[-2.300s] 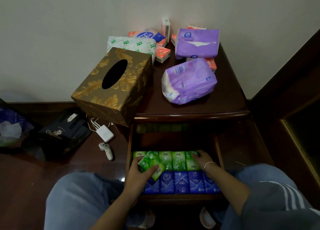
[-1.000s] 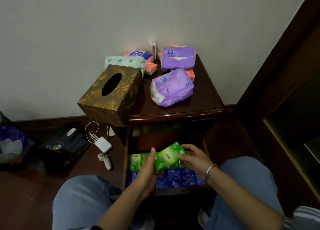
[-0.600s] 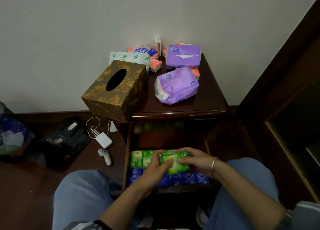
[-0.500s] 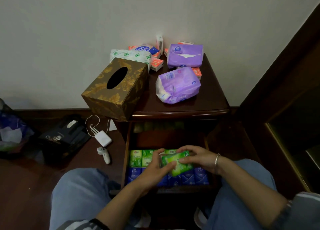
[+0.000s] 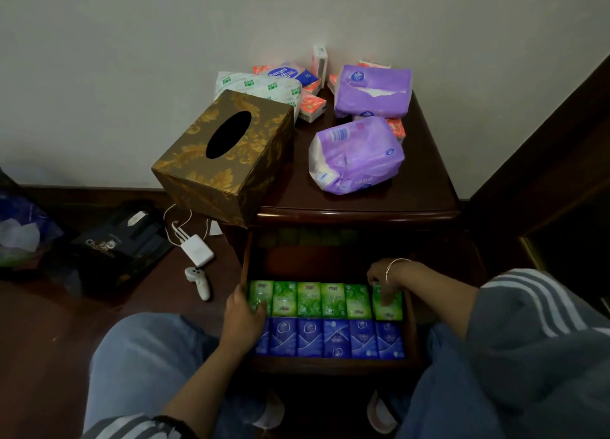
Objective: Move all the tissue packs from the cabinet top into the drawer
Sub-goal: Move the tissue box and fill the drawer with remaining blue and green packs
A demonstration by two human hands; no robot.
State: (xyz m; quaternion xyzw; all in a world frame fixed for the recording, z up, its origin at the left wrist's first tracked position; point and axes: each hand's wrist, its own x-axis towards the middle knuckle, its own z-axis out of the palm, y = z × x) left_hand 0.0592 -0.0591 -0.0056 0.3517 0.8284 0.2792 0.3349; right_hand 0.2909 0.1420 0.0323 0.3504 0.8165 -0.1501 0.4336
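The open drawer (image 5: 330, 365) holds a back row of green tissue packs (image 5: 310, 298) and a front row of blue tissue packs (image 5: 336, 338). My right hand (image 5: 383, 278) reaches down at the right end, fingertips pressing the rightmost green pack (image 5: 389, 308) into the row. At the left end rests my left hand (image 5: 242, 316), its thumb on the leftmost green pack (image 5: 260, 293). On the cabinet top (image 5: 425, 187) lie two purple packs (image 5: 358, 156) (image 5: 373, 90), a white-and-green pack (image 5: 257, 85), a blue-labelled pack (image 5: 290, 74) and several small orange packs (image 5: 312, 107).
A gold-patterned tissue box (image 5: 227, 154) overhangs the cabinet's front left corner. A small white box (image 5: 319, 62) stands upright by the wall. On the floor at left lie a white charger (image 5: 197, 250), a small controller (image 5: 199, 282) and a black box (image 5: 118, 240). Dark furniture stands at right.
The loose green pack that both hands held above the drawer now sits at the right end of the green row. My left hand has slid to the row's left end.
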